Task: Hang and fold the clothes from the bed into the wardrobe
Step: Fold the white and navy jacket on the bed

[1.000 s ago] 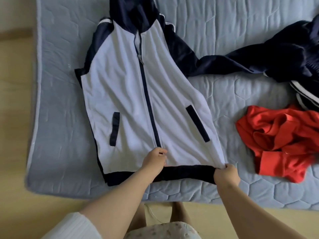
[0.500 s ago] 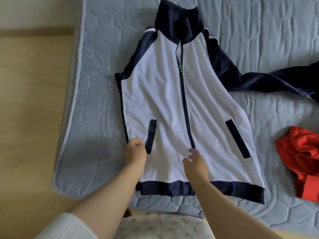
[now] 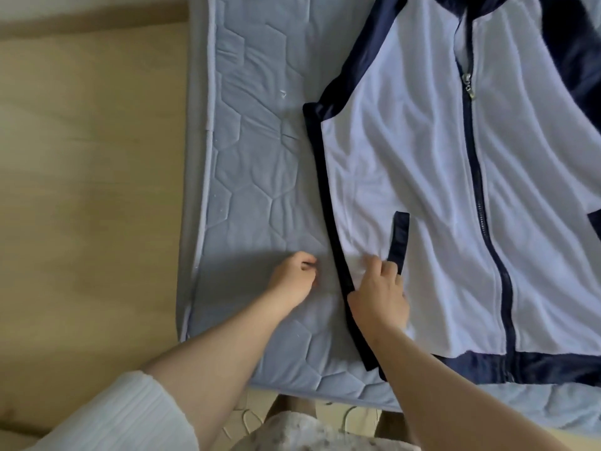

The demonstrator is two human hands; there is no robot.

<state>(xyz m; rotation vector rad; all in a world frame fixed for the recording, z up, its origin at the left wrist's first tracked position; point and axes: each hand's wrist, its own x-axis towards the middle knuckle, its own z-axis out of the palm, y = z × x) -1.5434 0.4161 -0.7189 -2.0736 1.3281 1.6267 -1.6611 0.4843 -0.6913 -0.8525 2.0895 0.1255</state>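
Progress is judged early: the zip-up jacket (image 3: pixel 406 157) lies flat, front up and zipped, on the quilted mattress (image 3: pixel 260 157), not yet folded, and no wardrobe is in view, so folding and stowing remain. The left hand (image 3: pixel 294 278) rests on the mattress just beside the jacket's navy side edge, apart from it, fingers loosely curled and holding nothing. The right hand (image 3: pixel 379 294) lies on the white front panel next to the navy pocket trim (image 3: pixel 398 239), fingers bent onto the fabric; whether they pinch or only press cannot be determined.
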